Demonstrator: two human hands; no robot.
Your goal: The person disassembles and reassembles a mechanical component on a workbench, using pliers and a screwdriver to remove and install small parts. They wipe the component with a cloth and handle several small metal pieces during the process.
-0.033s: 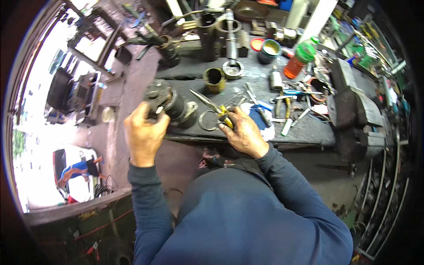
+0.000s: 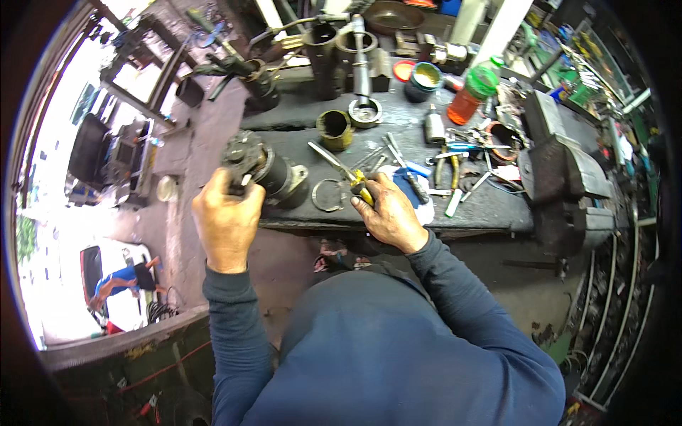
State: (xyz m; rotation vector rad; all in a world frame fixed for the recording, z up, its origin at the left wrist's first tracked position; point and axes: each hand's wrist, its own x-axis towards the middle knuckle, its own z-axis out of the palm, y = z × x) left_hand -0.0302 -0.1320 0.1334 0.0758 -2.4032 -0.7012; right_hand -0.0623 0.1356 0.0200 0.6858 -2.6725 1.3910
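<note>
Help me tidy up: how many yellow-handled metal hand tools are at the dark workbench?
2: a long-nosed yellow-handled tool in the bare right hand, and a second yellow-handled tool lying on the workbench, left of the bulky dark metal vise. Others may be hidden.

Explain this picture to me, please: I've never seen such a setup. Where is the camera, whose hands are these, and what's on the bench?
There is no machine arm here: a person works bare-handed. A wide fisheye camera on their head looks down, so straight edges bend near the rim and their blue sleeves come in from below.

The right hand holds a yellow-handled tool resembling pliers. The left hand is at the left end of a dark cylindrical part; its fingertips are partly hidden, so the exact grip is unclear.

On the dark workbench are a thin metal ring, an open yellowish cylinder, a red-liquid bottle and assorted hand tools. A large vise is at the right.
</note>
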